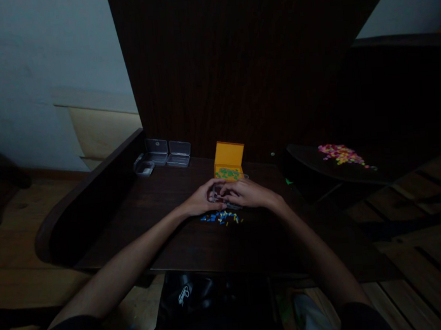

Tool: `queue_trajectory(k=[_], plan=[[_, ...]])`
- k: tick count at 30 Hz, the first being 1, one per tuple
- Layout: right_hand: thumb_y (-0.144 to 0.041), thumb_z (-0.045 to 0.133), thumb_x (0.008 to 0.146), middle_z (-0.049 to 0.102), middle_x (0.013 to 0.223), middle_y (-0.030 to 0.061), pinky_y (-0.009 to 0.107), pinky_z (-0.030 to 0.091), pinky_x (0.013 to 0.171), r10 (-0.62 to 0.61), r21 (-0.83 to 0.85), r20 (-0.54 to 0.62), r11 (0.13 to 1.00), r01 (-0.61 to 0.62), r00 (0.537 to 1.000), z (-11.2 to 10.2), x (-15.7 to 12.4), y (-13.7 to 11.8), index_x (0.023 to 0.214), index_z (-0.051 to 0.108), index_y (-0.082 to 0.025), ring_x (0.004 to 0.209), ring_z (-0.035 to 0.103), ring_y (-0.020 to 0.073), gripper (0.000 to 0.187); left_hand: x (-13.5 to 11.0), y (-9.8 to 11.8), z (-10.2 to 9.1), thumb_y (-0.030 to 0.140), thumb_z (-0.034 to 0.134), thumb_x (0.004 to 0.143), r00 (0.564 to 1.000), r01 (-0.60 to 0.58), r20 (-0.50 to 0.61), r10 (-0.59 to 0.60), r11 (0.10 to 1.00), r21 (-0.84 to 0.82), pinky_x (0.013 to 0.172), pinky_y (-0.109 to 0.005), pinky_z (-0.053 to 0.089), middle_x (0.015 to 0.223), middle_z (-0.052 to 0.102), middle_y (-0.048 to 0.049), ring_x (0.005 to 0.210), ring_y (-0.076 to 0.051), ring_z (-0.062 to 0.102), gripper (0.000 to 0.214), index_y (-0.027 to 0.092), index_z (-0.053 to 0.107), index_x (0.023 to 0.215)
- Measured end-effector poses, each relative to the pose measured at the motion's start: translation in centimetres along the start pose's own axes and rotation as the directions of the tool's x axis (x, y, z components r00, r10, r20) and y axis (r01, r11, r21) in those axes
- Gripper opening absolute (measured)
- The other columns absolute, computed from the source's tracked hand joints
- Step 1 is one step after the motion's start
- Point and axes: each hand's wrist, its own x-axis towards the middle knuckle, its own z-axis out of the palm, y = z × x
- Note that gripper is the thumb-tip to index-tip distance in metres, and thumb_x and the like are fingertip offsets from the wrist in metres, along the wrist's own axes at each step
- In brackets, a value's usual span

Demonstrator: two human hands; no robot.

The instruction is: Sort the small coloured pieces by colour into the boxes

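My left hand (201, 199) curls around the side of a small clear plastic box (218, 189), thumb toward me. My right hand (245, 192) reaches over the box from the other side, its fingers bent down and drawn together at the opening. What these fingertips hold, if anything, is too dark and small to make out. Just in front of the hands lies a loose scatter of small blue, white and yellow pieces (219, 217). Right behind them stands an open yellow box (229, 155), lid upright, with small green pieces (228, 173) in it.
Open clear plastic cases (178, 155) stand at the back left of the dark wooden desk (132, 212). A raised side board (92, 185) borders the desk's left. To the right, a pile of pink and yellow pieces (342, 154) lies on a dark curved surface. A tall dark panel (236, 72) rises behind.
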Motion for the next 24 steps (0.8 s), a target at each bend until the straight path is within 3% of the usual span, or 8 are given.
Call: queue_trajectory(k=[4, 10, 18, 24], plan=[[-0.017, 0.051, 0.09, 0.069, 0.105, 0.0076, 0.029, 0.043, 0.077, -0.017, 0.008, 0.007, 1.0, 0.017, 1.0, 0.2, 0.0, -0.1, 0.105, 0.069, -0.018, 0.088, 0.063, 0.018, 0.023, 0.0, 0.0, -0.1, 0.018, 0.08, 0.064, 1.0, -0.014, -0.006, 0.014, 0.999, 0.043, 0.087, -0.039, 0.052, 0.116, 0.059, -0.0101, 0.096, -0.019, 0.063, 0.071, 0.017, 0.046, 0.126], [-0.02, 0.054, 0.09, 0.071, 0.094, 0.0073, 0.026, 0.041, 0.069, 0.017, -0.038, 0.035, 0.999, -0.016, 0.999, 0.5, 0.3, -0.4, 0.101, 0.071, -0.017, 0.079, 0.062, 0.0168, 0.021, 0.1, -0.5, -0.3, 0.018, 0.08, 0.064, 1.0, -0.014, -0.006, 0.015, 0.997, 0.081, 0.078, -0.033, 0.053, 0.114, 0.059, -0.0102, 0.085, -0.015, 0.063, 0.073, 0.016, 0.044, 0.128], [-0.024, 0.056, 0.09, 0.07, 0.098, 0.0077, 0.025, 0.04, 0.07, -0.004, -0.034, 0.0, 0.999, 0.004, 1.0, 1.2, 0.6, -0.1, 0.1, 0.072, -0.017, 0.079, 0.061, 0.0157, 0.02, 0.1, -0.4, -0.3, 0.018, 0.08, 0.064, 0.999, -0.044, -0.006, 0.045, 0.995, 0.085, 0.085, -0.037, 0.052, 0.119, 0.058, -0.0116, 0.095, -0.018, 0.063, 0.071, 0.017, 0.046, 0.127], [-0.022, 0.052, 0.092, 0.071, 0.093, 0.0075, 0.024, 0.036, 0.066, 0.014, -0.119, -0.034, 0.993, -0.018, 0.999, 1.5, 0.7, -0.1, 0.097, 0.072, -0.017, 0.076, 0.06, 0.0149, 0.021, 0.1, -0.6, -0.2, 0.02, 0.081, 0.064, 1.0, -0.023, 0.017, 0.023, 1.0, 0.0, 0.084, -0.036, 0.052, 0.107, 0.062, -0.008, 0.089, -0.016, 0.063, 0.072, 0.017, 0.046, 0.127]])
